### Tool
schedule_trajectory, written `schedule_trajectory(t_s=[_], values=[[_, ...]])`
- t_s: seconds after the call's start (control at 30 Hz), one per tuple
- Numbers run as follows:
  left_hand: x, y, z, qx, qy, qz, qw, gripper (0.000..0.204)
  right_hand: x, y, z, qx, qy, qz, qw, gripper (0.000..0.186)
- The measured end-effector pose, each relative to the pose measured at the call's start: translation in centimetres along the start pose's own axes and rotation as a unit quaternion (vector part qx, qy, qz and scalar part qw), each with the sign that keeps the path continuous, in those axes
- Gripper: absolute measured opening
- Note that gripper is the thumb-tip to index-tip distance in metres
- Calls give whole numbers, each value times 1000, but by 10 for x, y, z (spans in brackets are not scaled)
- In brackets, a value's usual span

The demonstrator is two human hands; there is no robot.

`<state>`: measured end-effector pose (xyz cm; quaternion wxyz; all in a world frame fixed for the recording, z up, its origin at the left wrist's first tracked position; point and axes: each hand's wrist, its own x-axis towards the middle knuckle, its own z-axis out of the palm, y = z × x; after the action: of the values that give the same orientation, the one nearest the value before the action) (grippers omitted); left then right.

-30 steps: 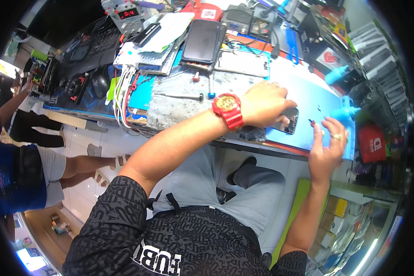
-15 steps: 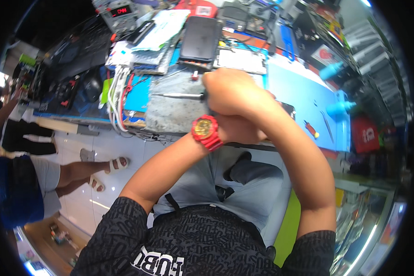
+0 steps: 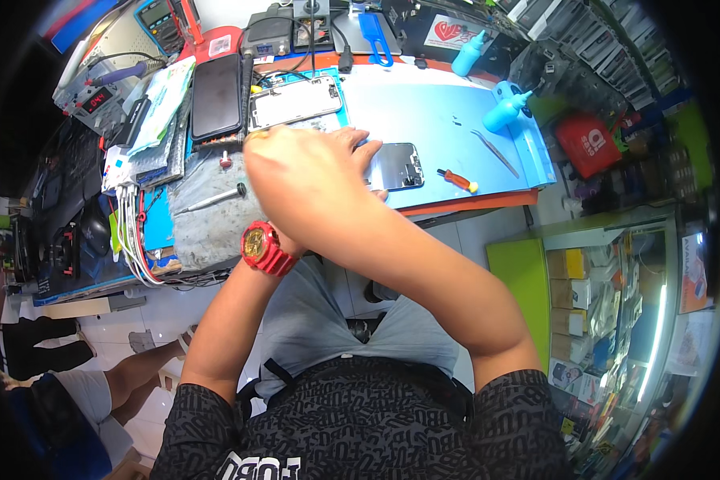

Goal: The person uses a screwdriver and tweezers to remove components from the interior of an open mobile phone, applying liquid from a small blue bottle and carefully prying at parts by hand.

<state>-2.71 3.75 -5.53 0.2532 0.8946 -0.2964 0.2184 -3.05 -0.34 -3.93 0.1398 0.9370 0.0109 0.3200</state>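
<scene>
A dark smartphone (image 3: 398, 166) lies on the blue mat, small parts showing at its right end. My left hand (image 3: 363, 149), wearing a red watch at the wrist, passes under my right. Its fingertips and thumb show at opposite sides of the phone, holding it by the left end; the palm is hidden. My right hand (image 3: 292, 164) crosses above with the fingers curled; their tips and anything in them are out of sight. A slim grey screwdriver (image 3: 212, 198) rests on the grey mat left of both hands, near a small red piece (image 3: 226, 160).
Behind my hands are a white-backed phone part (image 3: 296, 104) and a larger black phone (image 3: 217, 96). Rightward lie an orange-handled screwdriver (image 3: 458, 181), tweezers (image 3: 496, 154) and blue bottles (image 3: 507, 112). White cables (image 3: 130, 232) hang at left. A person (image 3: 72, 392) is at lower left.
The view has swung right, bringing more of the phone and blue mat into sight. My left fingers now show beside the phone. My right hand stays curled above, and the grey screwdriver remains on the mat.
</scene>
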Motion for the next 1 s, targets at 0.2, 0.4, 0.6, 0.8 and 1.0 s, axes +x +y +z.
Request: schedule_trajectory(t_s=[0.2, 0.4, 0.6, 0.8, 1.0], values=[[9, 18, -24, -60, -41, -66, 995, 59, 34, 173, -63, 580, -34, -96, 808, 21], [8, 16, -26, -46, -5, -59, 997, 56, 17, 281, -31, 665, -104, 195, 713, 14], [11, 16, -23, -43, -16, -68, 997, 56, 21, 285, 12, 607, -127, 197, 759, 14], [12, 16, -23, -37, -19, -63, 997, 58, 31, 270, 30, 573, -68, 96, 811, 14], [12, 15, -24, -38, -25, -69, 997, 60, 38, 214, 28, 740, -73, 92, 663, 33]])
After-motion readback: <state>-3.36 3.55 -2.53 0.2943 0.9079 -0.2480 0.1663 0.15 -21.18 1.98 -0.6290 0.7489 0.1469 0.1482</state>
